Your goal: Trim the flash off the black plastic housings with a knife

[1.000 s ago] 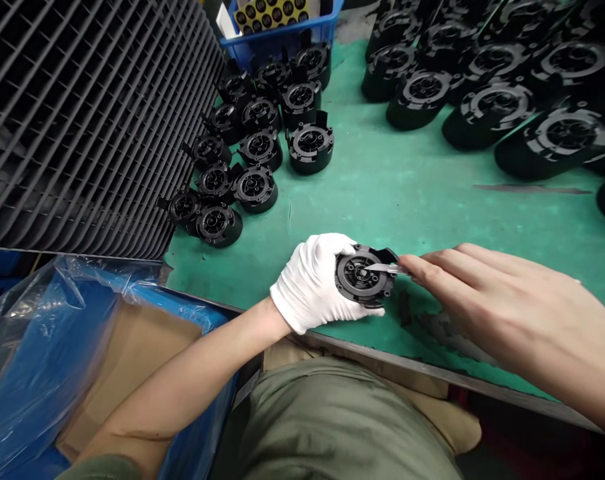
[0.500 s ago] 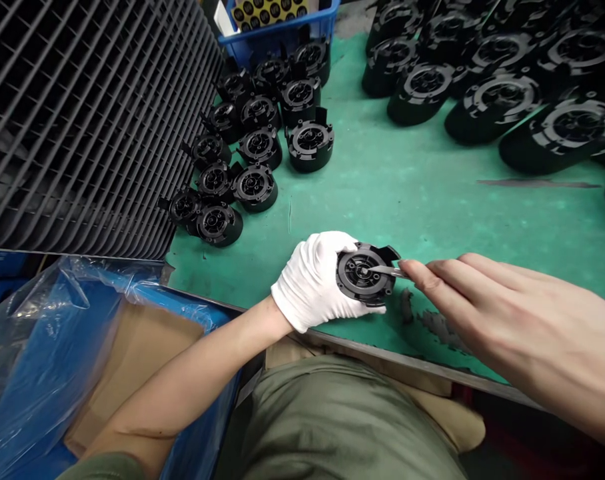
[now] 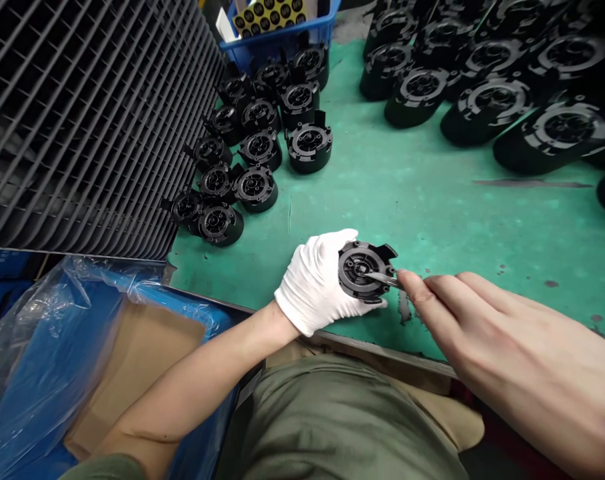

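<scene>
My left hand (image 3: pixel 318 280), in a white glove, is wrapped around the side of a round black plastic housing (image 3: pixel 353 283) and holds it over the front of the green table. The housing's ribbed face with its central hub is turned up toward me. My bare right hand (image 3: pixel 475 327) pinches a thin metal blade (image 3: pixel 382 278), like a small knife or scraper. Its tip reaches the ribs near the hub; whether it touches them I cannot tell. Most of the tool's handle is hidden in the right hand.
Several like black housings (image 3: pixel 255 187) stand at the left of the green table (image 3: pixel 372 180). Taller black cylinders (image 3: pixel 417 93) fill the far right. Behind is a blue bin (image 3: pixel 277 43) with a sticker sheet; at left, a black slatted crate (image 3: pixel 82 133) and a plastic-lined blue box (image 3: pixel 47 373).
The blade has swung to a steeper slant, its handle end lower, and its tip has shifted slightly. The housing has turned a little in my left hand. My right hand has dropped slightly.
</scene>
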`<state>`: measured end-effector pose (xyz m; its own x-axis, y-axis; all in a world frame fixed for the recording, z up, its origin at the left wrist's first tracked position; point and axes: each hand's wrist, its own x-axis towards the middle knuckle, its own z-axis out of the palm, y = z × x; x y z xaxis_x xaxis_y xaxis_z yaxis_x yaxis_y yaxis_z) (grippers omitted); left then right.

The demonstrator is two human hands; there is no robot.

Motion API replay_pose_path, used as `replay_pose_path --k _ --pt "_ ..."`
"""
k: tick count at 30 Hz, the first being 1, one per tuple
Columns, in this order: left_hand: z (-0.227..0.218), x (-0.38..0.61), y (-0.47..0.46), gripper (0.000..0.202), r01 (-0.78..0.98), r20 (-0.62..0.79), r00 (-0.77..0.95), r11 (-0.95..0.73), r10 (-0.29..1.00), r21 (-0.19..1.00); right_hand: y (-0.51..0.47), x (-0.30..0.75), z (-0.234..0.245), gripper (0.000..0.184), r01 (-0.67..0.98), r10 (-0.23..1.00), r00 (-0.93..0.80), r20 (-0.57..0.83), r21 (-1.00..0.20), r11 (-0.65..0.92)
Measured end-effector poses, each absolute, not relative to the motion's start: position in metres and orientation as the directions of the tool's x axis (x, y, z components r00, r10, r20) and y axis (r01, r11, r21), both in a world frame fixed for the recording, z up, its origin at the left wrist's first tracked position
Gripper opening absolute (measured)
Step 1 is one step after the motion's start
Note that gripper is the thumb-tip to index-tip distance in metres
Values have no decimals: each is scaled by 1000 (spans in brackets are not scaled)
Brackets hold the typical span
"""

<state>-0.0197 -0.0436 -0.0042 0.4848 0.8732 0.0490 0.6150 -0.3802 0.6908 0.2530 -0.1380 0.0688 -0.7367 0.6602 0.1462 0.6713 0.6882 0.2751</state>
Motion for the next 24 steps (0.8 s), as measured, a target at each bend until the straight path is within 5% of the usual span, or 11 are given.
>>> replay_pose_path --k 4,7,11,17,24 --pt "-7 -3 -65 96 642 90 348 -307 933 702 -125 258 70 66 699 673 -714 192 242 673" --pt "-7 -2 -77 121 658 130 281 -289 951 696 -116 267 67 58 705 674 -709 207 217 676" --pt "8 -29 -42 154 598 100 560 -485 822 638 -116 273 63 60 700 668 -714 207 207 684" --pt "34 -37 46 123 257 16 934 -703 357 663 -130 268 62 71 752 720 -658 219 157 640" --pt "33 -23 53 102 244 -12 944 -677 329 694 -138 267 57 77 727 703 -686 190 138 672"
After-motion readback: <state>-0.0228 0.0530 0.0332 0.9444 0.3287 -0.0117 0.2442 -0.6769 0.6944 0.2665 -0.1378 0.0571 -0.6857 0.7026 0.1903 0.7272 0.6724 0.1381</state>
